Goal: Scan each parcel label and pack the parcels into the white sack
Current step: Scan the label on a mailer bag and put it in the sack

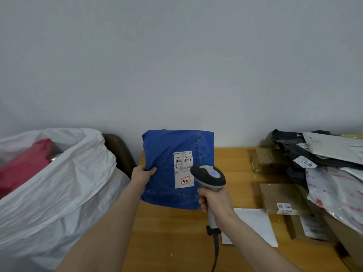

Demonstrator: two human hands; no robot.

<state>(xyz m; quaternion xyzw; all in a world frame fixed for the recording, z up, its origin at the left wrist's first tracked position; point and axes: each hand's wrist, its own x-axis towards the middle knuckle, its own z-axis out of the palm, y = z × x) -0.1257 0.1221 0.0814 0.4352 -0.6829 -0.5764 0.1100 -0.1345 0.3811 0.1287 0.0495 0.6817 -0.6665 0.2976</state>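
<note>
Wooden table (176, 242); left hand (142, 174) round blue parcel (163, 154), right hand (215, 201) round scanner (208, 174) (lit).

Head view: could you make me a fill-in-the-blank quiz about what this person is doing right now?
1. The left hand holds a ____ plastic parcel upright.
2. The right hand grips a grey handheld barcode scanner aimed at the parcel's white paper ____.
3. The white woven sack stands to the ____ of the wooden table.
4. A pile of parcels lies on the table's ____ side.
Missing words: blue; label; left; right.
</note>
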